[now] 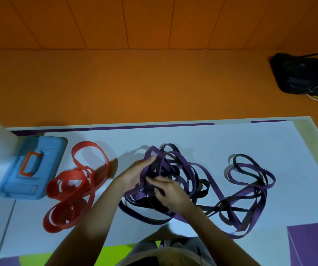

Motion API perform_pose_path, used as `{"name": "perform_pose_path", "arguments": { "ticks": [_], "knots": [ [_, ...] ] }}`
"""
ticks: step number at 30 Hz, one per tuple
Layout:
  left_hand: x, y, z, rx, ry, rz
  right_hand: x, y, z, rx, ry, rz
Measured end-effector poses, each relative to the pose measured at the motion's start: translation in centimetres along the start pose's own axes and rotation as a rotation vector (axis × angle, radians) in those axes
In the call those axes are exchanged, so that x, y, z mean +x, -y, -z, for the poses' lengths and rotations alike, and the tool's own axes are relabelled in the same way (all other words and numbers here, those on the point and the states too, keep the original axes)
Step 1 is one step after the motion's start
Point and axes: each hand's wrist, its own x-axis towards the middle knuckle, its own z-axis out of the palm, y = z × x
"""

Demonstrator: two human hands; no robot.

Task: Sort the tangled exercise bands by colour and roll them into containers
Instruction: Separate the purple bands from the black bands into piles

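Where flat bands (190, 181) tangle, hand (170, 196) gripping

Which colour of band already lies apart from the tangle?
The red bands, left of both hands beside the blue case; purple and black bands remain knotted together.

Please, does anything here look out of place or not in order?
Yes. The purple and black bands are knotted together in one heap, spreading right across the white mat, with both hands, left and right, working in it. The red bands already lie apart beside the closed blue box. Nothing looks damaged.
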Motion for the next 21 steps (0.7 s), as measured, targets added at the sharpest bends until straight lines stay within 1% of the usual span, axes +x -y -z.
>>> {"name": "perform_pose_path", "arguments": {
  "ticks": [1, 2, 4, 5, 7, 9, 10, 11, 12, 13, 15, 19, 21],
  "knots": [
    [0.0, 0.1, -0.1, 0.083, -0.013, -0.013, -0.4, 0.1, -0.9, -0.070, 0.060, 0.048],
    [0.4, 0.5, 0.1, 0.167, -0.061, -0.022, -0.8, 0.2, -1.6, -0.114, 0.103, 0.079],
    [1.2, 1.4, 0.9, 0.261, -0.217, -0.011, -1.5, 0.1, -2.0, -0.095, 0.178, 0.030],
    [1.4, 1.7, 1.2, 0.260, -0.275, -0.004, -1.7, 0.1, -2.0, -0.101, 0.196, -0.007],
    [1.5, 2.1, 1.8, 0.160, -0.290, 0.008, -2.1, -0.3, -1.7, -0.095, 0.174, -0.183],
    [1.0, 2.2, 2.3, 0.019, -0.224, 0.021, -2.0, -1.0, -0.9, -0.023, 0.092, -0.455],
    [0.8, 2.2, 2.5, -0.028, -0.186, 0.022, -1.8, -1.5, -0.5, -0.051, 0.053, -0.558],
    [0.5, 2.4, 2.6, -0.069, -0.156, 0.030, -1.7, -2.3, -0.3, -0.108, 0.006, -0.617],
    [0.2, 2.6, 2.6, -0.113, -0.136, 0.039, -1.6, -2.6, 0.0, -0.104, -0.046, -0.693],
    [0.0, 2.9, 2.6, -0.155, -0.130, 0.047, -1.4, -2.8, 0.3, -0.082, -0.092, -0.741],
    [-0.2, 3.6, 2.6, -0.227, -0.160, 0.060, -0.8, -2.4, 1.1, -0.033, -0.126, -0.819],
    [0.0, 5.0, 2.4, -0.335, -0.265, 0.082, -0.2, -2.3, 1.0, -0.002, -0.096, -0.923],
    [0.0, 5.3, 2.3, -0.338, -0.310, 0.081, 0.0, -2.3, 0.7, -0.014, -0.067, -0.951]
  ]
}}
